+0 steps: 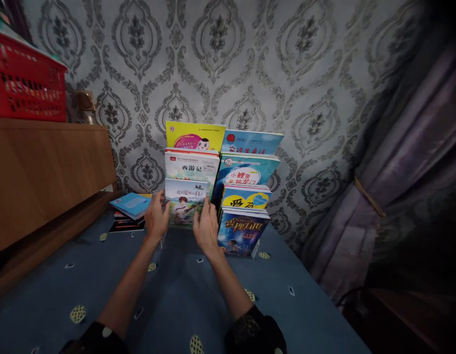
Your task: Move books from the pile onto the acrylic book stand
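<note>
Between my two hands stands a small book (185, 201) with a guitar player on its cover. My left hand (157, 216) grips its left edge and my right hand (206, 227) its right edge. Behind it, in the same column, rise a white book (191, 164) and a taller yellow-green book (194, 135). The column to the right holds a dark blue book (242, 235) in front, then a yellow book (246, 197), a teal book (242, 172) and a light blue book (253, 141) at the back. Bits of a clear stand show beneath the books.
A loose pile of books (130, 206) lies at the left, beside a wooden cabinet (47, 172) with a red basket (29, 78) on top. The blue patterned cloth (169, 305) covers the surface. A grey curtain (390, 172) hangs on the right, and patterned wallpaper (316, 64) backs everything.
</note>
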Available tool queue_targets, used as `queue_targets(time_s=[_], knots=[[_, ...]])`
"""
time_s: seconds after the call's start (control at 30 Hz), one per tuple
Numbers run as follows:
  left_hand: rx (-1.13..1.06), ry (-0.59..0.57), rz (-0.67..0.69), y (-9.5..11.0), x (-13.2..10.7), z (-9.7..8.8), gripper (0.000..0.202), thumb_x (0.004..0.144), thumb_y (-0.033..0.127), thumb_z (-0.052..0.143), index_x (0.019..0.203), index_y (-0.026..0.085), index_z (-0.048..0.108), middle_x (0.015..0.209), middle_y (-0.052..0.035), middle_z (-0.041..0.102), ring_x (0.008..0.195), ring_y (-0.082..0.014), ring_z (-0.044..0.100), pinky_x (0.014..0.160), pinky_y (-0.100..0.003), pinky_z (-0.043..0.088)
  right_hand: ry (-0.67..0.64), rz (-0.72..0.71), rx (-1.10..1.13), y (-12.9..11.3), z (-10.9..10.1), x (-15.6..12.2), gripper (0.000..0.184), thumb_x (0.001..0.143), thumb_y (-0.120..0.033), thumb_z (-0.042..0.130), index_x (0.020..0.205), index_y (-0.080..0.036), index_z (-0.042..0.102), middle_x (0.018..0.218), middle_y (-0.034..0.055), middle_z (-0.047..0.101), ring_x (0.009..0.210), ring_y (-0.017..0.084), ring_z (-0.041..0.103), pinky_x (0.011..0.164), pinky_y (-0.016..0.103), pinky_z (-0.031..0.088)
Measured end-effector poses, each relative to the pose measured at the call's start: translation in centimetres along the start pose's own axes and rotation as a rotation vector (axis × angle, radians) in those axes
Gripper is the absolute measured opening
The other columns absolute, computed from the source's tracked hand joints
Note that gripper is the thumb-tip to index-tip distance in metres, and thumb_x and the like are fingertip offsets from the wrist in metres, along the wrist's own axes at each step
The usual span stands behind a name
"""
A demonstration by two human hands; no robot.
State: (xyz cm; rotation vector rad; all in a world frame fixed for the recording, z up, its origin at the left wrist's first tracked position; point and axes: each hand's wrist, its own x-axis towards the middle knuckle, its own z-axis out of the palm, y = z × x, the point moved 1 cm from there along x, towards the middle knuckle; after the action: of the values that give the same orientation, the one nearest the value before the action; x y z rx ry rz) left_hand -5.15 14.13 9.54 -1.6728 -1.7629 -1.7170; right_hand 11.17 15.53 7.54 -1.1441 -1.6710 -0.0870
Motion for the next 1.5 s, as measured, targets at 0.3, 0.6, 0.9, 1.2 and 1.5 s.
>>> queue_targets(time_s=[0.3, 0.6, 0.9, 1.2, 1.5], knots=[[0.157, -0.003, 0.126, -0.3, -0.3, 0.2, 0.053, 0.094, 0.023, 0.046, 0.147, 0.017, 0.046, 0.118, -0.0158, 0.063, 0.114, -0.0345, 0.058, 0.094, -0.045, 0.049, -0.038, 0.024, 0.024, 0.3, 0.3, 0.1, 0.063, 0.092, -0.024, 0.042, 0.153, -0.011, 0.033, 0.126, 0.0200, 0.055, 0.116, 0.033, 0.056, 0.100, 0.051, 0.049], [0.151, 0.003, 0.137, -1.0, -0.1, 0.4, 0.053, 0.093, 0.023, 0.047, 0.146, 0.022, 0.048, 0.109, -0.0119, 0.061, 0.108, -0.0305, 0.060, 0.091, -0.040, 0.051, -0.023, 0.016, 0.059, 0.7, 0.6, 0.2, 0.062, 0.092, -0.025, 0.043, 0.152, -0.011, 0.037, 0.128, 0.0205, 0.056, 0.120, 0.034, 0.054, 0.101, 0.051, 0.048], [0.019, -0.034, 0.094, -1.3, 0.5, 0.4, 0.051, 0.092, 0.021, 0.045, 0.143, 0.020, 0.054, 0.101, -0.0093, 0.057, 0.096, -0.0259, 0.061, 0.087, -0.037, 0.051, -0.034, 0.020, 0.064, 0.5, 0.3, 0.2, 0.061, 0.091, -0.025, 0.043, 0.149, -0.008, 0.039, 0.127, 0.0227, 0.056, 0.120, 0.036, 0.053, 0.102, 0.053, 0.047], [-0.033, -0.066, 0.090, -1.9, 0.6, 0.6, 0.050, 0.093, 0.022, 0.044, 0.142, 0.018, 0.054, 0.097, -0.0084, 0.056, 0.092, -0.0242, 0.059, 0.084, -0.036, 0.051, -0.042, 0.022, 0.059, 0.5, 0.4, 0.2, 0.061, 0.091, -0.025, 0.043, 0.148, -0.006, 0.040, 0.129, 0.0232, 0.056, 0.120, 0.035, 0.054, 0.103, 0.052, 0.047], [0.092, -0.062, 0.112, -1.7, 0.6, 0.2, 0.048, 0.092, 0.017, 0.044, 0.137, 0.019, 0.059, 0.099, -0.0085, 0.056, 0.100, -0.0255, 0.058, 0.089, -0.035, 0.050, -0.073, 0.053, 0.075, 0.6, -0.1, 0.5, 0.061, 0.090, -0.025, 0.043, 0.148, -0.008, 0.041, 0.127, 0.0211, 0.056, 0.120, 0.033, 0.055, 0.102, 0.049, 0.048]])
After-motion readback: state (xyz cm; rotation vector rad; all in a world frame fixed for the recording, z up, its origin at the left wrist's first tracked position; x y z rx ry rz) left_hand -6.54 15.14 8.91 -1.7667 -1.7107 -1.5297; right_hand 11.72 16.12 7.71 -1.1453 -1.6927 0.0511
